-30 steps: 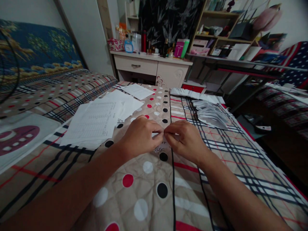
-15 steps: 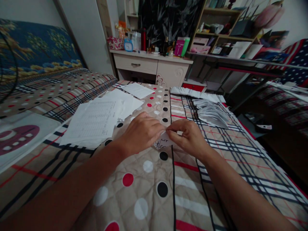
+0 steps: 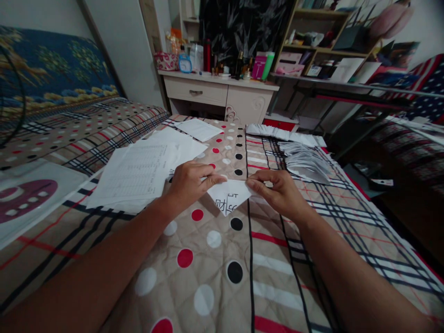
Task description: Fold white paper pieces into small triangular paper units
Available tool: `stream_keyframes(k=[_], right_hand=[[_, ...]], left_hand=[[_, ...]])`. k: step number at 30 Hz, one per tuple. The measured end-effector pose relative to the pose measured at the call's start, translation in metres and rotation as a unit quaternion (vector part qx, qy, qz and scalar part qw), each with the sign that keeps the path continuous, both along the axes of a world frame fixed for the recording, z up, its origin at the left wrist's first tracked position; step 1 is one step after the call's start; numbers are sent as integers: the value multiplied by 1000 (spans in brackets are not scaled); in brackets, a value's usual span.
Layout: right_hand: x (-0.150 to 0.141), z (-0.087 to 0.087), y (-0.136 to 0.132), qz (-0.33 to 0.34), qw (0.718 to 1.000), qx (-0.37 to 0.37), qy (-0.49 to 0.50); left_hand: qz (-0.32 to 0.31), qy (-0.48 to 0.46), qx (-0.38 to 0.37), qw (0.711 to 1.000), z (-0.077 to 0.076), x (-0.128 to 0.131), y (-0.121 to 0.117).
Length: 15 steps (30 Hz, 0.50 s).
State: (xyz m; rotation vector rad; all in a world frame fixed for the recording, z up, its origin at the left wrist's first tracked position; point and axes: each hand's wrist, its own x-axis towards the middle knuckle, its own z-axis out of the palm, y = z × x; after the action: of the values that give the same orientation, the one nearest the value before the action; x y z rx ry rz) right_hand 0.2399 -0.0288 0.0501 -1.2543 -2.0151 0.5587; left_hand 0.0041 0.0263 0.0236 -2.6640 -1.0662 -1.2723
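A small folded white paper [image 3: 228, 196] with black printed characters lies point-down on the patterned quilt [image 3: 222, 259]. My left hand [image 3: 190, 182] pinches its upper left corner with fingers closed. My right hand [image 3: 277, 190] pinches its upper right corner, fingers curled together. The two hands are apart, with the paper spread as a triangle between them.
Loose printed sheets [image 3: 138, 173] lie on the quilt to the left. Several folded paper pieces [image 3: 305, 164] are piled at the right, with a row of them [image 3: 280, 134] behind. A dresser [image 3: 218, 95] with bottles and shelves [image 3: 322, 51] stand beyond the bed. A white bag [image 3: 27, 199] lies at far left.
My hands have moved apart from the middle, each toward its own side, and the paper between them has opened out into a wider triangle showing its print.
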Motion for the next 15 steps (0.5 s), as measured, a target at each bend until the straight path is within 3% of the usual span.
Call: stream_keyframes(k=[3,8,15], right_hand=[[4,-8,4,-5,999,-32,28],[13,-17,8,-32,996,-56,64],[16,-21,9,-40,996,-58,61]], left_hand=[[-16,-23,-39,999,-3,-3,4],[-113,-23,-143,983,-9,-5,10],[-41,-6,-153,987,-10,-8,11]])
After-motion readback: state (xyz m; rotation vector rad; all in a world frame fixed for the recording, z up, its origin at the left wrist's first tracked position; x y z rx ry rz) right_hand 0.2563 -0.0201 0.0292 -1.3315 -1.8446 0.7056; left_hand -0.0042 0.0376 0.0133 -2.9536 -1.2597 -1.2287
